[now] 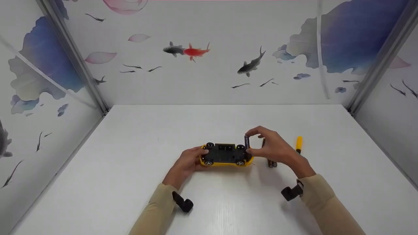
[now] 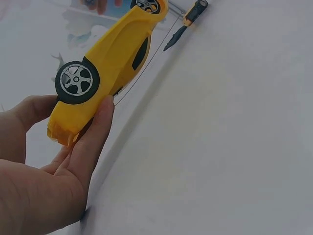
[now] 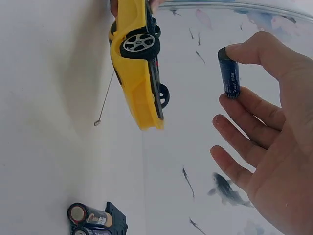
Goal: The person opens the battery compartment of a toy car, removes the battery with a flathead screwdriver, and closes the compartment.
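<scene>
My left hand point(image 1: 187, 161) grips one end of a yellow toy car point(image 1: 225, 156), which is turned over so its black underside and wheels face the head camera. An uncovered battery compartment point(image 1: 226, 147) shows along the far side of that underside. Between thumb and index finger, my right hand point(image 1: 274, 146) pinches a small dark blue battery point(image 3: 230, 77) by its two ends. In the head view the battery is upright beside the car's right end; the right wrist view shows a gap between them. The other right-hand fingers are spread.
Other batteries point(image 3: 93, 217) lie on the white table point(image 1: 225, 202) beside a black plastic part point(image 3: 116, 220), partly behind my right hand in the head view. Farther right is a yellow-handled tool point(image 1: 299, 143). A thin wire point(image 3: 105, 98) hangs from the car. Printed walls enclose the table.
</scene>
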`<state>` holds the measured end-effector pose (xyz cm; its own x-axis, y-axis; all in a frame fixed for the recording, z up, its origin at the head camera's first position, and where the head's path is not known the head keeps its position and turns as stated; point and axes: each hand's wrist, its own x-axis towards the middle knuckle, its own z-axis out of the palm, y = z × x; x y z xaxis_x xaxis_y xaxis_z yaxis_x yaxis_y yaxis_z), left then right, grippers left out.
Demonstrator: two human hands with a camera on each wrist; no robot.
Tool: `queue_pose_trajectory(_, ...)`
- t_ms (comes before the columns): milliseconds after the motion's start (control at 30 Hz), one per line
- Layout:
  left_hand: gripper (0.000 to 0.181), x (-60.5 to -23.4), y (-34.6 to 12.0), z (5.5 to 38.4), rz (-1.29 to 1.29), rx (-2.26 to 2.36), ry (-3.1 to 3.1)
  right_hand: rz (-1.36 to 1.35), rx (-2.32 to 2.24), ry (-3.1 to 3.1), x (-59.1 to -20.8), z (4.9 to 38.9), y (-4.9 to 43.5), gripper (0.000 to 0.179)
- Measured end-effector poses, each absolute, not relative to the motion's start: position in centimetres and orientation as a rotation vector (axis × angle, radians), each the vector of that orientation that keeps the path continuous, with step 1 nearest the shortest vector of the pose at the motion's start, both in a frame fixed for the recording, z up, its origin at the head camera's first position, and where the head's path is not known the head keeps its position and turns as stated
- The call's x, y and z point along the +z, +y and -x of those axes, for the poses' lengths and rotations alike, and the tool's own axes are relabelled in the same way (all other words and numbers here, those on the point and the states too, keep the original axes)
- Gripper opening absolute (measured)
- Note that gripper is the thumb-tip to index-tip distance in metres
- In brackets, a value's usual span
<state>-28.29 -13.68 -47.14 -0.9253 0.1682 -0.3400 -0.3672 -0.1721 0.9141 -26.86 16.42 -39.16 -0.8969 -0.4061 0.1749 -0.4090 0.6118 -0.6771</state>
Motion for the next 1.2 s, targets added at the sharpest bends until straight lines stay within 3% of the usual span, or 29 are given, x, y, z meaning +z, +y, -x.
queue_pose_trajectory(800, 0.053, -47.4, -13.8, 28.5, 0.212, 2.168, 1.731, -0.680, 1.238, -2.849, -40.1, 27.1, 23.7, 0.054)
queue_pose_trajectory(1200, 0.053, -47.2, -13.7, 28.3, 0.220, 2.167, 1.741, -0.522, 1.282, -3.045, -41.9, 27.9, 26.0, 0.059)
